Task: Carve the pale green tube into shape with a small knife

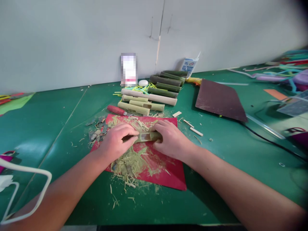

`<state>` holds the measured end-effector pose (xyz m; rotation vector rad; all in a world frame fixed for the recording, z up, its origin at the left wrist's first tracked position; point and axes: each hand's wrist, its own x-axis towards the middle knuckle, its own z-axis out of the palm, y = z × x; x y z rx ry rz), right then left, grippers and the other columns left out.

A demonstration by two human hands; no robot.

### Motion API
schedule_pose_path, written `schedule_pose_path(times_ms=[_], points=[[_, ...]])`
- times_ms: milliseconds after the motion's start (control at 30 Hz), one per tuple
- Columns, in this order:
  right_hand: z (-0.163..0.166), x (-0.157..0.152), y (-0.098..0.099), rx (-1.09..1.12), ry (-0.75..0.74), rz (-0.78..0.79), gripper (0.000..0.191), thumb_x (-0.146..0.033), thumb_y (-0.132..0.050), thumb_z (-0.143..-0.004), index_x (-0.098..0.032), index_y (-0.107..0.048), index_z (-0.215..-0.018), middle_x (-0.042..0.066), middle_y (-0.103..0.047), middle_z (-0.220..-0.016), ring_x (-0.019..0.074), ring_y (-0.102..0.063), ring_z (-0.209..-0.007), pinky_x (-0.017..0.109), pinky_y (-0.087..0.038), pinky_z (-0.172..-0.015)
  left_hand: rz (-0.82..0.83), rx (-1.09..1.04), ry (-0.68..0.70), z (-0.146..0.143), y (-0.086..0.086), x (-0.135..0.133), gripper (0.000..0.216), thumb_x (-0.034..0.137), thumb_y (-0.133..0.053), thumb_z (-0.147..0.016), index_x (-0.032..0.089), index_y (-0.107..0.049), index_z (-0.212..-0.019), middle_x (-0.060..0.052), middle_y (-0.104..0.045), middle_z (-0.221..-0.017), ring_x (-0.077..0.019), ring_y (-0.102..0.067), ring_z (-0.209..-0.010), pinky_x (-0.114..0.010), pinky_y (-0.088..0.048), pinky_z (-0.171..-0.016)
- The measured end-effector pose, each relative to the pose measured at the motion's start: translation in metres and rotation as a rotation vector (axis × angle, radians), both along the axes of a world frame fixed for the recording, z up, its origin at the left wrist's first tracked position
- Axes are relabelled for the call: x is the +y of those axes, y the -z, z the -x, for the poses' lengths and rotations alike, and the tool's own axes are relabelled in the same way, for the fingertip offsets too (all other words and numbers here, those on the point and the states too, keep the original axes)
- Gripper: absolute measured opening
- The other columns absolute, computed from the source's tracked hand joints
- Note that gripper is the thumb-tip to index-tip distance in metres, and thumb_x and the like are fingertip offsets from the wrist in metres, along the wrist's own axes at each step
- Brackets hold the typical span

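A pale green bamboo tube (pixel 145 137) with a rectangular opening cut in its side lies crosswise between my hands, over a red sheet (pixel 166 175). My left hand (pixel 119 138) grips its left end between thumb and fingers. Around the right end, my right hand (pixel 169 138) is closed. Shavings and sawdust (pixel 131 162) cover much of the sheet below the tube. Just beyond the sheet lies a tool with a red handle (pixel 116 110), its metal end partly among the chips.
Several bamboo tubes (pixel 162 102) lie in a row behind the sheet. A phone (pixel 129 69) and a drink carton (pixel 189 66) stand near the wall. At right are a dark brown board (pixel 220 100) and a black cable (pixel 271 140); a white cable (pixel 45 189) loops at left.
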<state>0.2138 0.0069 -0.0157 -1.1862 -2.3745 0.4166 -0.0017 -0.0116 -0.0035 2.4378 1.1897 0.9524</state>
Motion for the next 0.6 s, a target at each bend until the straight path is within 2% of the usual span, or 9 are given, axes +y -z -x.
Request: schedule_pose_path(times_ms=[233, 433, 600], points=[[0.0, -0.003, 0.0, -0.062, -0.017, -0.023, 0.036, -0.003, -0.048, -0.061, -0.016, -0.057, -0.093, 0.008, -0.055, -0.092, 0.0212, -0.045, -0.091, 0.035, -0.037, -0.08, -0.028, 0.077, 0.042, 0.003, -0.003, -0.001, 0.011, 0.017, -0.056, -0.084, 0.017, -0.066, -0.089, -0.006, -0.066, -0.087, -0.0154, -0.06, -0.08, -0.032, -0.05, -0.075], [0.006, -0.007, -0.004, 0.052, -0.101, -0.025, 0.019, -0.023, -0.059, -0.075, -0.017, -0.059, -0.092, 0.008, -0.055, -0.092, 0.0205, -0.047, -0.09, 0.036, -0.039, -0.08, -0.002, 0.063, 0.0, 0.0, 0.004, -0.002, 0.013, 0.017, -0.054, -0.085, 0.018, -0.066, -0.091, -0.006, -0.066, -0.091, -0.0167, -0.06, -0.084, -0.034, -0.049, -0.079], [0.008, -0.001, 0.001, 0.056, -0.089, -0.019, 0.014, -0.024, -0.06, -0.077, -0.016, -0.06, -0.088, 0.007, -0.056, -0.089, 0.0182, -0.049, -0.085, 0.034, -0.039, -0.077, 0.039, -0.009, 0.01, -0.001, 0.009, 0.0, 0.011, 0.017, -0.055, -0.084, 0.018, -0.065, -0.089, -0.006, -0.066, -0.089, -0.0157, -0.06, -0.082, -0.032, -0.049, -0.077]])
